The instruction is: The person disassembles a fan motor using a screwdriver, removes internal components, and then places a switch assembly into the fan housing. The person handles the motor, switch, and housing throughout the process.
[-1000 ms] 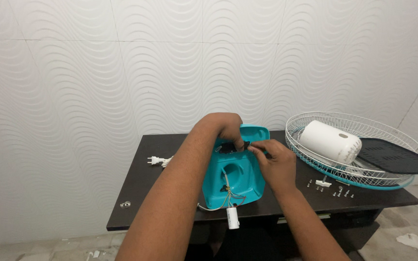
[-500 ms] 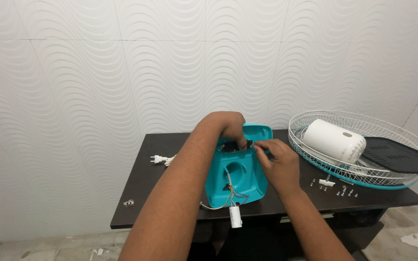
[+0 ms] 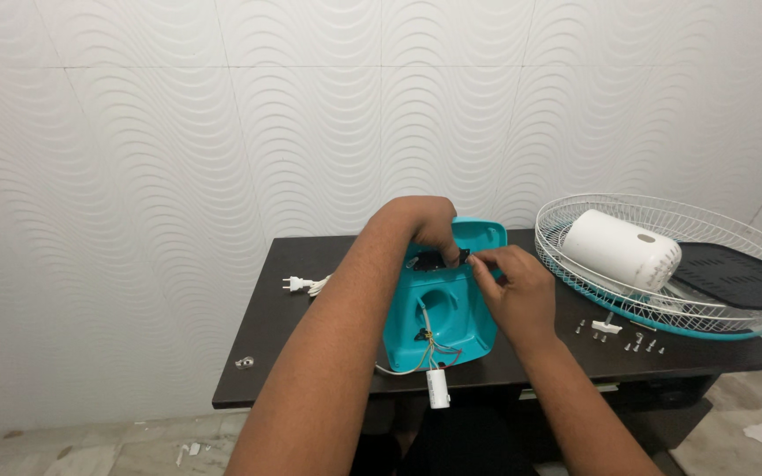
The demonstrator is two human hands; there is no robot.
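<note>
- The fan is apart: its white motor housing (image 3: 621, 249) lies in the wire guard (image 3: 575, 264) to my right, loose screws (image 3: 641, 342) nearby, and I judge the base work only midway.
- The teal fan base (image 3: 441, 308) lies open side up on the tabletop (image 3: 310, 353) before me, wires and a white capacitor (image 3: 438, 388) trailing over the front edge.
- My left hand (image 3: 425, 220) curls closed over a small black part (image 3: 434, 259) at the base's far end.
- My right hand (image 3: 513, 286) pinches that part's right side with its fingertips.
- The white plug (image 3: 297, 284) lies unplugged, left.
</note>
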